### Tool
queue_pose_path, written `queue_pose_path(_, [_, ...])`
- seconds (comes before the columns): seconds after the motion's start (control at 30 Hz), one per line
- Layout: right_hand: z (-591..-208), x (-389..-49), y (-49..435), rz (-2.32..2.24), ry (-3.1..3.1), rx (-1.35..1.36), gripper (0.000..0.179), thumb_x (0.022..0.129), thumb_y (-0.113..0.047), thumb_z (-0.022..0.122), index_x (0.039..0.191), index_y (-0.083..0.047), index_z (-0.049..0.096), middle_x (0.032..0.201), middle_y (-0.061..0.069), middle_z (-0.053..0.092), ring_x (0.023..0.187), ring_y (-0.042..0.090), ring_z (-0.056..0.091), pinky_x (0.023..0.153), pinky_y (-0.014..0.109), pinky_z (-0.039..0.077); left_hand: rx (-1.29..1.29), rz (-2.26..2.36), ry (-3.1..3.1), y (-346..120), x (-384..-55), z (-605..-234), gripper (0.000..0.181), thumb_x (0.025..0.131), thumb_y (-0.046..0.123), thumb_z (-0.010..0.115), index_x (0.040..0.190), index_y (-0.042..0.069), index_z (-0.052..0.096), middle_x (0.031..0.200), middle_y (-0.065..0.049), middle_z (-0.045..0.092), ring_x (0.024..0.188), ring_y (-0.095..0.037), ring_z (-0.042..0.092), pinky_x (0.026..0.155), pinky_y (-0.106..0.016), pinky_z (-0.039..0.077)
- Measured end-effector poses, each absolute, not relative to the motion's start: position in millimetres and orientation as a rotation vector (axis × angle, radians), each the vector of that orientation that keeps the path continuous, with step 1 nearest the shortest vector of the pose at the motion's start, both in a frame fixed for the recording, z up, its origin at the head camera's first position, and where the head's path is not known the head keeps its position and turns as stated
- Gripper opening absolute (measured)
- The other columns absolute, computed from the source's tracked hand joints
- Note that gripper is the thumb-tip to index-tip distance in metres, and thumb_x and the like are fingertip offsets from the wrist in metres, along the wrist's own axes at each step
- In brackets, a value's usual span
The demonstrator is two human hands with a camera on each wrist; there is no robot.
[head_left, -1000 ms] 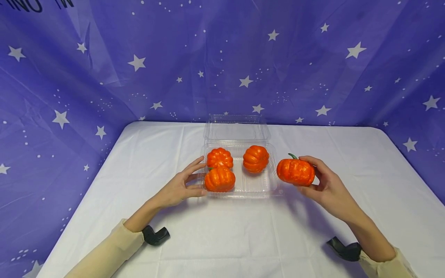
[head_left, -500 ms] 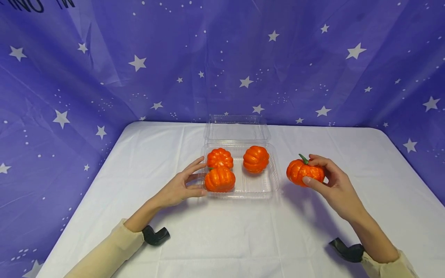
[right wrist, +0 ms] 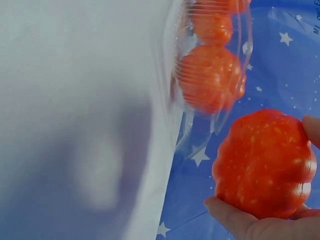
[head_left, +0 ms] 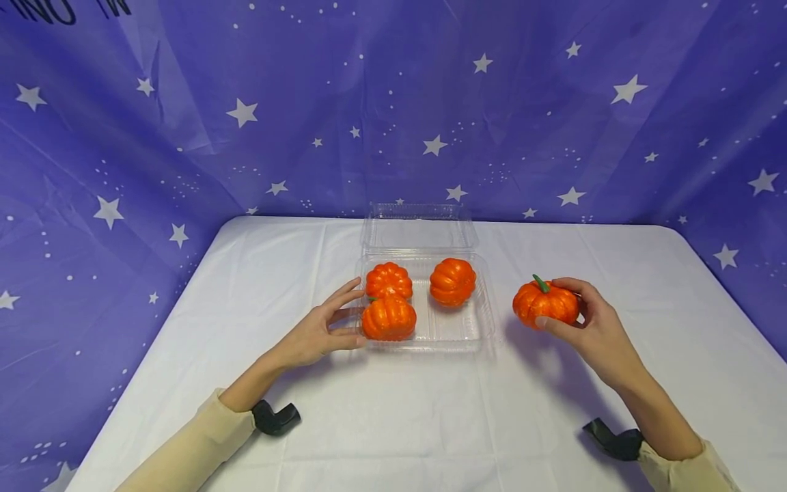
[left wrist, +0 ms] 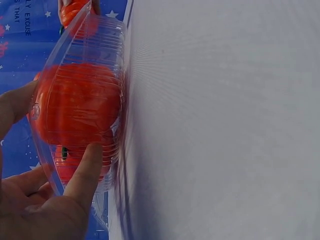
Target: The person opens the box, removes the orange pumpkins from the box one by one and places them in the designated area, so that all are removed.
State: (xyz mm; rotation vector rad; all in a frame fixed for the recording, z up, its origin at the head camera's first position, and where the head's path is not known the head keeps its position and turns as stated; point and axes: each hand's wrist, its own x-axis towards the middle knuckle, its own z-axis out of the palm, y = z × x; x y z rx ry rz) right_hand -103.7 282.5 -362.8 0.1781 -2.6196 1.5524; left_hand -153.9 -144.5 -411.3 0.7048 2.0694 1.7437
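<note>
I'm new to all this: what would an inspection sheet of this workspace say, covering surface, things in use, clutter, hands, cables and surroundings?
Surface: white-covered table, cloth lightly creased.
Things in use: clear container, its lid open at the back, holds a back-left pumpkin, front-left pumpkin and back-right pumpkin; a fourth pumpkin is held above the table, right of the container.
Clutter: nothing seen.
Hands: left hand spread at the container's left side; right hand grips the fourth pumpkin.
Cables: nothing seen.
Surroundings: purple backdrop with white stars.

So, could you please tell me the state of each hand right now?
Left hand: open, at the edge of the clear container.
Right hand: holding an orange pumpkin.
</note>
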Motion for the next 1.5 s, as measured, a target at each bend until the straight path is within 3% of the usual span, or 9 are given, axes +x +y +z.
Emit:
queue_pose_path(0.13, [-368,-108,287,1.575,-2.621,0.125,0.054,0.089,-0.013,0.075,0.132,-0.004,0.044,0.127,0.012,0.048,0.105,0.016,0.054,0.077,0.016,0.054,0.706,1.741,2.069,-144,-153,-412,0.079,0.086,0.008,0.077,0.152,0.000,0.033,0.165,-0.003,0.009,0.137,-0.043,0.036,0.101,-0.036,0.048])
queue_pose_path(0.3, [-373,-117,291,1.530,-2.629,0.105,0.059,0.087,-0.016,0.078,0.136,-0.004,0.047,0.135,0.013,0.047,0.113,0.012,0.052,0.084,0.010,0.049,0.697,1.734,2.079,-144,-152,-411,0.080,0.086,0.008,0.078,0.152,0.002,0.033,0.165,-0.001,0.010,0.137,-0.043,0.036,0.100,-0.036,0.048])
queue_pose_path(0.4, [-374,-123,294,1.473,-2.653,0.088,0.068,0.087,-0.019,0.078,0.144,-0.004,0.045,0.144,0.016,0.044,0.123,0.022,0.051,0.088,0.007,0.046,0.698,1.736,2.077,-144,-153,-411,0.080,0.086,0.008,0.078,0.152,0.002,0.033,0.165,-0.002,0.009,0.137,-0.042,0.036,0.100,-0.036,0.049])
queue_pose_path(0.53, [-376,-132,298,1.389,-2.707,0.026,0.078,0.088,-0.023,0.077,0.150,0.000,0.036,0.149,0.026,0.035,0.130,0.045,0.041,0.104,0.041,0.046,0.692,1.741,2.072,-145,-154,-411,0.081,0.085,0.008,0.078,0.152,0.002,0.033,0.165,-0.002,0.009,0.138,-0.042,0.036,0.100,-0.035,0.049])
queue_pose_path(0.63, [-379,-138,300,1.336,-2.735,-0.015,0.082,0.086,-0.022,0.078,0.148,0.006,0.033,0.144,0.035,0.031,0.128,0.052,0.037,0.101,0.067,0.036,0.690,1.739,2.071,-145,-155,-411,0.081,0.085,0.008,0.078,0.152,0.002,0.032,0.165,-0.003,0.009,0.138,-0.042,0.035,0.100,-0.035,0.049])
queue_pose_path(0.87, [-389,-151,299,1.295,-2.805,0.009,0.087,0.082,-0.017,0.080,0.145,0.014,0.030,0.133,0.041,0.030,0.123,0.055,0.036,0.102,0.069,0.033,0.696,1.737,2.073,-146,-155,-412,0.082,0.085,0.009,0.078,0.152,0.002,0.032,0.165,-0.005,0.009,0.137,-0.042,0.036,0.100,-0.035,0.049])
queue_pose_path(1.23, [-396,-162,298,1.293,-2.859,0.065,0.085,0.081,-0.012,0.080,0.144,0.014,0.030,0.132,0.040,0.030,0.123,0.054,0.035,0.106,0.069,0.028,0.690,1.736,2.079,-146,-155,-412,0.081,0.085,0.007,0.078,0.152,0.002,0.033,0.165,-0.004,0.009,0.137,-0.042,0.037,0.100,-0.037,0.049])
queue_pose_path(1.5, [-399,-158,301,1.399,-2.872,0.079,0.088,0.082,-0.009,0.078,0.144,0.013,0.020,0.138,0.037,0.032,0.129,0.052,0.032,0.109,0.066,0.026,0.687,1.730,2.090,-145,-155,-412,0.081,0.085,0.005,0.078,0.152,0.002,0.033,0.165,-0.006,0.009,0.137,-0.042,0.036,0.100,-0.036,0.049])
